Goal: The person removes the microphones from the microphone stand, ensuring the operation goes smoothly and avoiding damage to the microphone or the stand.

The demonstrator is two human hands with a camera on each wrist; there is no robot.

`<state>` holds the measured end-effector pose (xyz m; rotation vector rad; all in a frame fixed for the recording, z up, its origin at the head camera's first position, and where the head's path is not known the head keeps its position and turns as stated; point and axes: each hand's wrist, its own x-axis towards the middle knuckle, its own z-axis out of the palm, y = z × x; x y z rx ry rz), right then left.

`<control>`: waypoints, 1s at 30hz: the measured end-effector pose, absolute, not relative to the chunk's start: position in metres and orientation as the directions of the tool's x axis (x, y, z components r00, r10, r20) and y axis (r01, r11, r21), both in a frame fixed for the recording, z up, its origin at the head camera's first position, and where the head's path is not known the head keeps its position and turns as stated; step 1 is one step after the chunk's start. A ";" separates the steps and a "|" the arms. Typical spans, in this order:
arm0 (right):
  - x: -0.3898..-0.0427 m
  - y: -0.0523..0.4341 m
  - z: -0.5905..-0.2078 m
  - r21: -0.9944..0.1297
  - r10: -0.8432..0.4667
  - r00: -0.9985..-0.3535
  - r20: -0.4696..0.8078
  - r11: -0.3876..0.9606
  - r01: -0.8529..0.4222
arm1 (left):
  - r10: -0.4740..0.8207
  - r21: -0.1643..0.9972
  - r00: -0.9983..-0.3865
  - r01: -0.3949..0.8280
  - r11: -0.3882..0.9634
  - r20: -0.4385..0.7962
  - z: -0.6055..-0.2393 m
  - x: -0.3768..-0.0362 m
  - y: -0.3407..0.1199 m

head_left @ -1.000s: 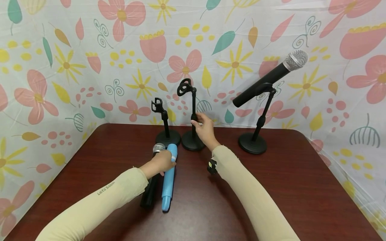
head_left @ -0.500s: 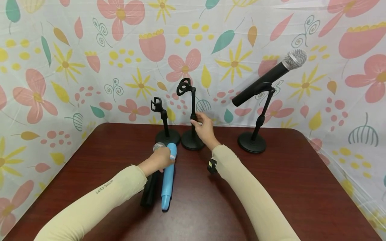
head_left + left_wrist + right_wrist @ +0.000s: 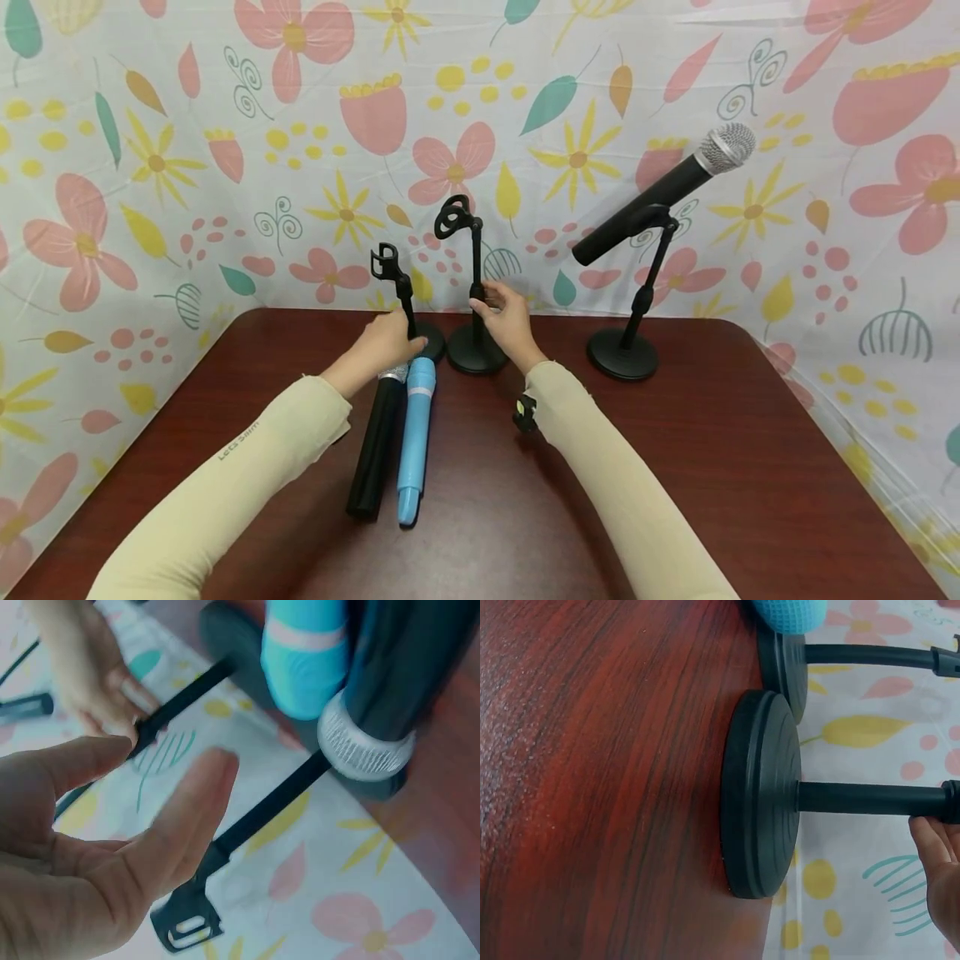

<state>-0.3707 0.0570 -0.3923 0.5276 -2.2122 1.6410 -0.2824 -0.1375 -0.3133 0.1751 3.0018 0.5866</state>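
My left hand [image 3: 381, 343] is beside the pole of the left black microphone stand [image 3: 406, 292], above the heads of two microphones. In the left wrist view its thumb and fingers are spread, with nothing between them. Below it lie a black microphone [image 3: 375, 450] with a silver grille, partly covered by the hand, and a light blue microphone [image 3: 416, 433], side by side. My right hand [image 3: 510, 318] pinches the pole of the middle microphone stand [image 3: 475, 354] at its collar; in the right wrist view its fingertips meet the pole. Both these stands have bare clips on top.
A third stand [image 3: 622, 354] on the right holds a black microphone [image 3: 652, 204], tilted with its silver head up to the right. The brown wooden table [image 3: 720, 450] ends at the back against a flower-patterned cloth [image 3: 300, 167].
My left hand has left the two lying microphones and moved up and slightly left toward the left stand. The right hand keeps its hold on the middle stand. The head view shifts slightly.
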 end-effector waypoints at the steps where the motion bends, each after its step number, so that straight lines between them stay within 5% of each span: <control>1: -0.371 0.057 -0.392 -0.836 -0.095 -0.874 0.477 0.259 -0.484 | 0.129 0.387 -0.991 0.109 0.916 -0.026 -0.309 -0.285 -0.139; 9: -0.372 0.058 -0.396 -0.853 -0.083 -0.883 0.463 0.230 -0.469 | 0.074 0.586 -0.982 0.164 0.793 0.175 -0.289 -0.299 -0.144; 15: -0.373 0.057 -0.396 -0.859 -0.076 -0.890 0.449 0.237 -0.453 | 0.016 0.673 -0.916 0.307 0.673 0.401 -0.287 -0.307 -0.140; 25: -0.371 0.057 -0.398 -0.856 -0.072 -0.878 0.474 0.197 -0.478 | 0.007 0.613 -0.731 0.577 0.540 0.682 -0.276 -0.329 -0.115; 30: -0.372 0.055 -0.397 -0.837 -0.065 -0.867 0.494 0.237 -0.494 | 0.039 0.587 -0.702 0.623 0.518 0.711 -0.264 -0.340 -0.103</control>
